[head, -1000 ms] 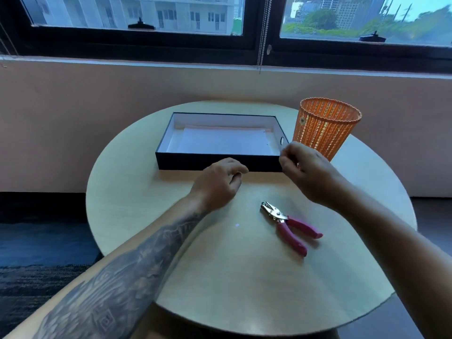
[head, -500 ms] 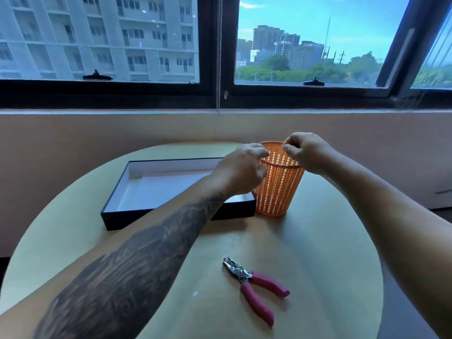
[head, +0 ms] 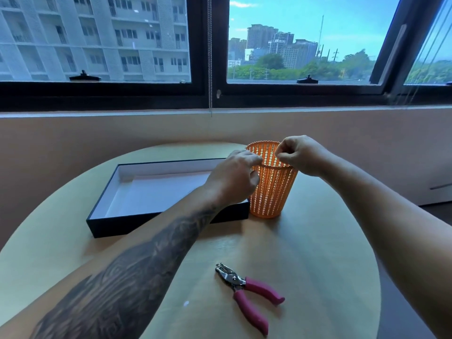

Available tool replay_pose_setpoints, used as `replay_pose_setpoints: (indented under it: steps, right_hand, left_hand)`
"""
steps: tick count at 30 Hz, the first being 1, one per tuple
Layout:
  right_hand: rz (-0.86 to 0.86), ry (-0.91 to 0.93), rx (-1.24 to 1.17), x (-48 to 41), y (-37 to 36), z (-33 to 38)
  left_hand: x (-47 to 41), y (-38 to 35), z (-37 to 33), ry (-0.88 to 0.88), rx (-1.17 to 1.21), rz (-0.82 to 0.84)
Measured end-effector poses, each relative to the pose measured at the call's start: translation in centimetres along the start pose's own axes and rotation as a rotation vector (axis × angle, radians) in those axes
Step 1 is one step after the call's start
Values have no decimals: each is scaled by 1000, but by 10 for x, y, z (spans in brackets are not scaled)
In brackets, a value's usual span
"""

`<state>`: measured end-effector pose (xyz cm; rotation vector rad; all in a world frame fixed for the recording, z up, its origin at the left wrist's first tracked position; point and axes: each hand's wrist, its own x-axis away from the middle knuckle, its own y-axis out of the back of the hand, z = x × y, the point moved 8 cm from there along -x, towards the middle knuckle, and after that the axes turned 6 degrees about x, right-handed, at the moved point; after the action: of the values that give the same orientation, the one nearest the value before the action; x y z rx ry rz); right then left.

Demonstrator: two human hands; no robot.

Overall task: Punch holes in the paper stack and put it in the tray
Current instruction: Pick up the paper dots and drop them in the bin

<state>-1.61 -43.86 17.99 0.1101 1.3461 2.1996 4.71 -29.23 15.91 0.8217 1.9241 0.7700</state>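
A black tray (head: 156, 222) with a white inside stands at the back left of the round table, and a white paper stack (head: 161, 192) lies flat in it. The hole punch (head: 247, 292), with pink handles and metal jaws, rests on the table near me, untouched. Both hands hover over the rim of an orange mesh basket (head: 271, 194). My left hand (head: 234, 177) is at its left rim, fingertips pinched together. My right hand (head: 300, 155) is at its right rim, fingers curled shut. I see nothing held in either hand.
The light wooden round table (head: 322, 253) ends close on the right and near sides. A tiny white paper speck (head: 186, 303) lies left of the punch. A wall and window ledge (head: 220, 111) rise behind the table.
Both hands have moved from the tray's front edge up and right to the basket's rim. My view has lifted toward the window. Punch and tray have stayed in place.
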Motion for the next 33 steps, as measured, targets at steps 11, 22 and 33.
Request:
replay_pose_setpoints:
  steps: [11, 22, 33]
  right_hand:
    - [5, 22, 13, 1, -1, 1]
    - [-1, 20, 53, 6, 0, 9]
    - [-148, 159, 35, 16, 11, 29]
  left_hand:
    - [5, -4, -1, 13, -11, 49]
    - [19, -12, 8, 70, -54, 169]
    - [40, 7, 12, 45, 14, 91]
